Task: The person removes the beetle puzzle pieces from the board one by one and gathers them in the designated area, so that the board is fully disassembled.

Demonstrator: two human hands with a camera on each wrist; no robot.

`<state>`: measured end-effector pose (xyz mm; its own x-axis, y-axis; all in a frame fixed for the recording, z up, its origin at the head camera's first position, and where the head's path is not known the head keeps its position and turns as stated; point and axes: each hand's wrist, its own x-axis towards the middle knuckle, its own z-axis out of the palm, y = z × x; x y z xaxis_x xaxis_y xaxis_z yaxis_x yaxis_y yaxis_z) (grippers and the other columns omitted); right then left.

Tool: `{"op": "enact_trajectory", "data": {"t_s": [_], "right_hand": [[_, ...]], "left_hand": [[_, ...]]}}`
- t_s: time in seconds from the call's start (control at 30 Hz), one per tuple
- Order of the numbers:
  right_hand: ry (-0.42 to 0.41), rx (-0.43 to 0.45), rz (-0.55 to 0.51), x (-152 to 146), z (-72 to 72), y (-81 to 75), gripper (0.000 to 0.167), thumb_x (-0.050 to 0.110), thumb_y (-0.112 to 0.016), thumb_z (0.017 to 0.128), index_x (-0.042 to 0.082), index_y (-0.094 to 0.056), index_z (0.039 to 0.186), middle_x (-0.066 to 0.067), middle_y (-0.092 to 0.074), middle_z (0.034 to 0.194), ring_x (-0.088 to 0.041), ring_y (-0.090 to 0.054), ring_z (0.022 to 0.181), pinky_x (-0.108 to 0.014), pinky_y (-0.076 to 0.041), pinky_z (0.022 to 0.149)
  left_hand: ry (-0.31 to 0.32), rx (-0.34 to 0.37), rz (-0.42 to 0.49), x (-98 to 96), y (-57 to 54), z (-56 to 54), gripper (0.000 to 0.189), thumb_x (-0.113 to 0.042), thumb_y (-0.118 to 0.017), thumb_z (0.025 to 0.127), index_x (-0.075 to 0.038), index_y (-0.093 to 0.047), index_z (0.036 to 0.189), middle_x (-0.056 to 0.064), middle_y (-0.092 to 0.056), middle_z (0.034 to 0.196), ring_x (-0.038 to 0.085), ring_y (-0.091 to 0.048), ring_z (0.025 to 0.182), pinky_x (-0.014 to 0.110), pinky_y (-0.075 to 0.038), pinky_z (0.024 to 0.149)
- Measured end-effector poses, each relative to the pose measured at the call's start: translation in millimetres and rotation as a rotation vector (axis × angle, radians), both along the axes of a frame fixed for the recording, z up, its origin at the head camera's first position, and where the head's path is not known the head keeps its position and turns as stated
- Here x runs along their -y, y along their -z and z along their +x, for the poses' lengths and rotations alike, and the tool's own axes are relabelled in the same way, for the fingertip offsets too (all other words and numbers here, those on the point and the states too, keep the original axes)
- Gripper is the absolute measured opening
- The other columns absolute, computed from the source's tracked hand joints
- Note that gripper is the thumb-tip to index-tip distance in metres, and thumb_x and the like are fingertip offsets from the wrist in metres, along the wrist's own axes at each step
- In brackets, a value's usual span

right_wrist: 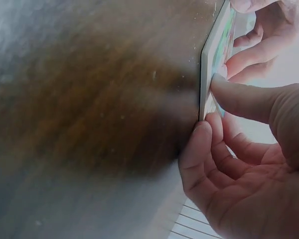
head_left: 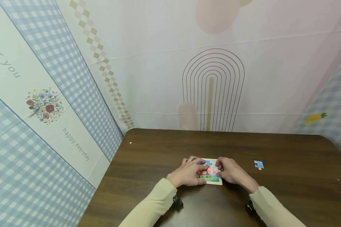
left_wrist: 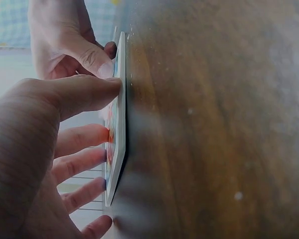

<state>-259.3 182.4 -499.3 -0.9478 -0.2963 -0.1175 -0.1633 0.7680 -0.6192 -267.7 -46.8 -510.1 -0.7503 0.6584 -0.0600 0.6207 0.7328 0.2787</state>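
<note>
A small jigsaw puzzle in a white-edged tray (head_left: pixel 212 171) lies on the table, with a pink pig face, red and green in its picture. My left hand (head_left: pixel 187 173) rests over its left part, fingers spread and nearly straight on the face, thumb at the near edge. At the right edge, my right hand (head_left: pixel 230 170) has thumb and curled fingers together. The right wrist view shows a thin bluish puzzle piece (right_wrist: pixel 219 105) pinched there, tilted against the tray and mostly hidden by the fingers.
One loose blue puzzle piece (head_left: pixel 259 164) lies on the brown wooden table (head_left: pixel 159 146), right of the right hand. A patterned cloth (head_left: pixel 159 78) hangs behind the table's far edge. A blue checked cloth (head_left: pixel 82 94) hangs at the left.
</note>
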Motion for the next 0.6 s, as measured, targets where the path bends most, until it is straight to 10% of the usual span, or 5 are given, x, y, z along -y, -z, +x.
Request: {"op": "enact_trajectory", "data": {"t_s": [0.6], "right_hand": [[-0.103,-0.075,-0.004,-7.9,1.9,10.5,0.037,0.002,-0.083,0.093,0.002,-0.074,0.129,0.001,-0.063,0.09,-0.013,-0.053,0.08,-0.026,-0.047,0.071]], "left_hand": [[-0.023,0.015,0.024,-0.6,2.1,-2.4,0.055,-0.048,-0.081,0.096,-0.029,-0.07,0.147,-0.01,-0.055,0.163,0.018,-0.044,0.151,0.042,-0.031,0.099]]}}
